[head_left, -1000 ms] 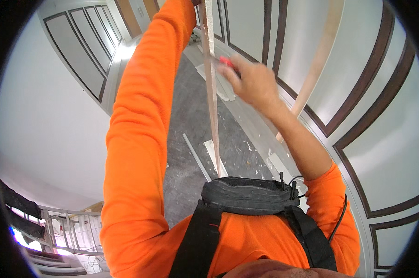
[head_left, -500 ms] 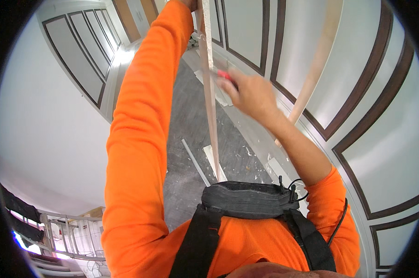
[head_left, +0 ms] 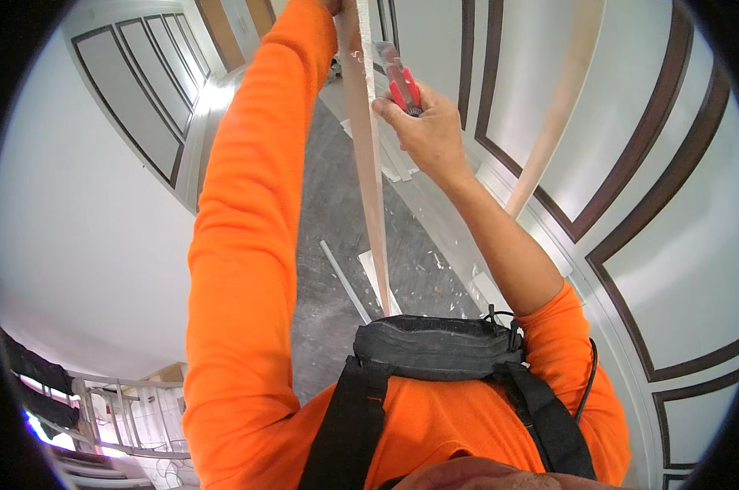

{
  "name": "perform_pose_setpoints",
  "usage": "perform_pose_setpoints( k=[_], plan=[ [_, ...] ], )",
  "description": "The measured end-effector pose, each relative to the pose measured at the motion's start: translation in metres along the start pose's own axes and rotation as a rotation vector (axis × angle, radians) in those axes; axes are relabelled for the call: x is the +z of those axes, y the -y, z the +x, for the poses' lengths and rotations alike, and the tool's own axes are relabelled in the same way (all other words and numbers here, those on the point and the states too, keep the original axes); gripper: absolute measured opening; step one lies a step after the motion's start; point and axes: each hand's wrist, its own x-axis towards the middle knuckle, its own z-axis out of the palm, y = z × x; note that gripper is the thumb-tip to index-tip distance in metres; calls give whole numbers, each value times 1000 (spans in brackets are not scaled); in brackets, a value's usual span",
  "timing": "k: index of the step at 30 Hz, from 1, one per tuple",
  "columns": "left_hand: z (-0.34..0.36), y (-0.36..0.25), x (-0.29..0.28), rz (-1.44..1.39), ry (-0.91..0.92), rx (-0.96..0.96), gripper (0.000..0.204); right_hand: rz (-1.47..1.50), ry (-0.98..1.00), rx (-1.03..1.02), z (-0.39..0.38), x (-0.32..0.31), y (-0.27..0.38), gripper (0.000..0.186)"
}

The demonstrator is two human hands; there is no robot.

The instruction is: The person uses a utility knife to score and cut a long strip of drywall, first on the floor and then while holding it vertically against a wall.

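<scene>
A tall, narrow plasterboard sheet [head_left: 361,131] stands upright in front of me, with a pale brownish face and a rough white edge. At the top of the picture my left hand [head_left: 331,6] is against the sheet's left side; its fingers are cut off or hidden. My right hand [head_left: 433,135] is closed around a red and grey utility knife [head_left: 404,88], which points up and away just right of the white edge. The right thumb is beside that edge, and I cannot tell whether it touches. Small torn bits cling to the upper face.
White scraps [head_left: 435,261] litter the grey floor [head_left: 329,188]. A thin grey strip [head_left: 345,280] and a white offcut [head_left: 376,273] lie near the sheet's foot. Another long pale board [head_left: 556,114] leans by the panelled wall [head_left: 631,147] at right. Metal rails [head_left: 124,408] stand lower left.
My right hand has moved up and slightly left, and the knife has turned from pointing across the sheet's edge to pointing upward. The sheet's upper part has shifted slightly, showing more of its face.
</scene>
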Motion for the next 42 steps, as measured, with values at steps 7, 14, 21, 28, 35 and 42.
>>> perform_pose_setpoints(
  k=[7,14,21,28,35,42],
  plan=[
    [8,6,-7,-20,-23,3,87,-408,21,-398,-6,8,13,13],
    [12,6,5,27,-28,16,86,-336,-68,-176,33,-23,25,37],
    [9,8,20,222,-104,24,82,-768,-84,-272,59,-15,59,41],
    [-13,23,32,118,-41,-126,79,-790,-230,-420,37,-12,24,28],
    [-18,6,34,-25,25,196,67,-831,-312,-528,42,-17,35,31],
    [-37,-15,21,104,425,275,113,-827,-297,-590,37,-22,30,30]
  ],
)
